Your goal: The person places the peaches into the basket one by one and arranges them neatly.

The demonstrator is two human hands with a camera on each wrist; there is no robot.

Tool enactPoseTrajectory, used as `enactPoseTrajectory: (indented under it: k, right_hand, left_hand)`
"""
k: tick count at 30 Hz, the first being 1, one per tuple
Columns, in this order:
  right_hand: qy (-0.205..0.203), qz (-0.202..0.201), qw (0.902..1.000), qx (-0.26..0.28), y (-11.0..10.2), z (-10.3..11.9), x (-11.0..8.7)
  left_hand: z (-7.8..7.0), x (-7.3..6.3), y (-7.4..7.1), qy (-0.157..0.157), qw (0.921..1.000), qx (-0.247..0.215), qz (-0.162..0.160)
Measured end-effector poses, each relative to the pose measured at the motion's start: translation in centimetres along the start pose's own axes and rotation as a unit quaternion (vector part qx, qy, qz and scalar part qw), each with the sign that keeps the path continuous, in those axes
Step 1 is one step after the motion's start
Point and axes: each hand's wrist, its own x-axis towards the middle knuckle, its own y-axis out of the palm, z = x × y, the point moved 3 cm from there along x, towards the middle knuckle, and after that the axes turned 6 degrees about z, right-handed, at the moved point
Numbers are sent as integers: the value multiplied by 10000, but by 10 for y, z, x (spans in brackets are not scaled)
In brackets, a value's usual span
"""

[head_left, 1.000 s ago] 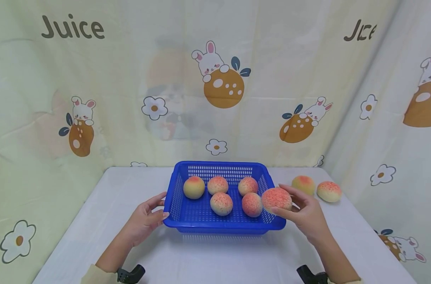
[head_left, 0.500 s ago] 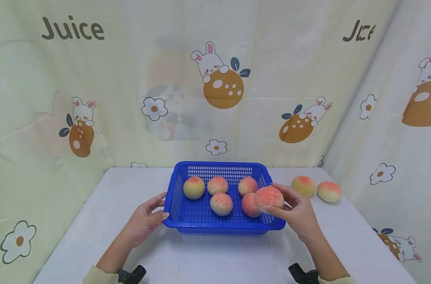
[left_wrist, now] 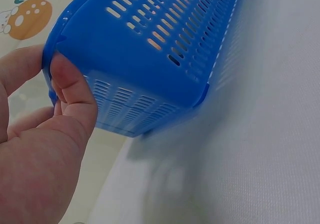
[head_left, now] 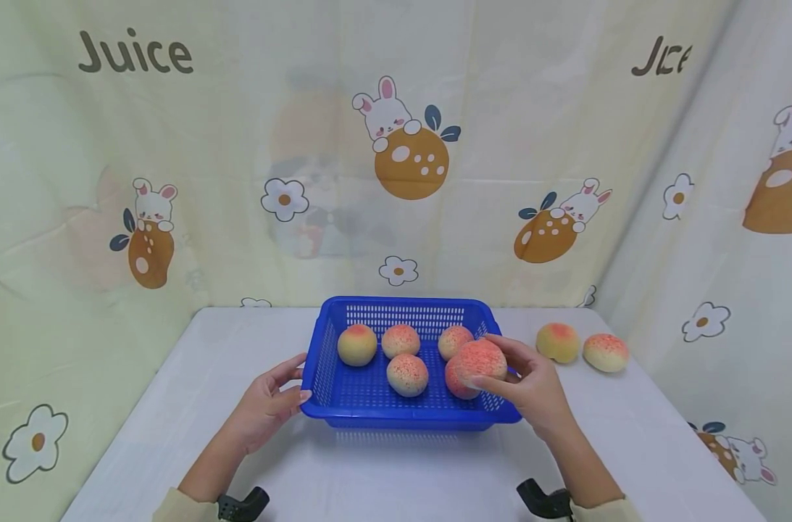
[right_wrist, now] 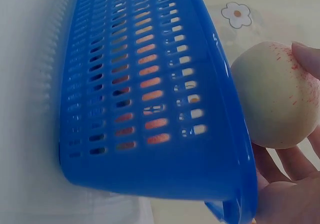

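In the head view a blue plastic basket stands at the middle of the white table, with several peaches inside. My left hand pinches its left rim; the left wrist view shows the thumb pressed to the outer side of the basket wall. My right hand grips a reddish speckled peach above the basket's right side. That peach partly covers two others below it. From the right wrist, its pale underside shows just beyond the basket rim.
Two more peaches lie on the table to the right of the basket: a yellow one with a red top and a speckled one. A printed curtain hangs behind the table and along its sides.
My right hand has moved left with the peach, from the basket's right rim to over its inside. My left hand and the basket have stayed in place.
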Motion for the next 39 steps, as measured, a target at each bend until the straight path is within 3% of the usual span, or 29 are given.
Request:
enactPoseTrajectory:
  k: [22, 39]
  right_hand:
    - [-107, 175, 9998, 31, 23, 1, 16]
    - [-94, 620, 9974, 354, 45, 9, 31]
  left_hand:
    - [0, 0, 2, 81, 9999, 5, 64]
    - [2, 0, 1, 53, 10000, 67, 19]
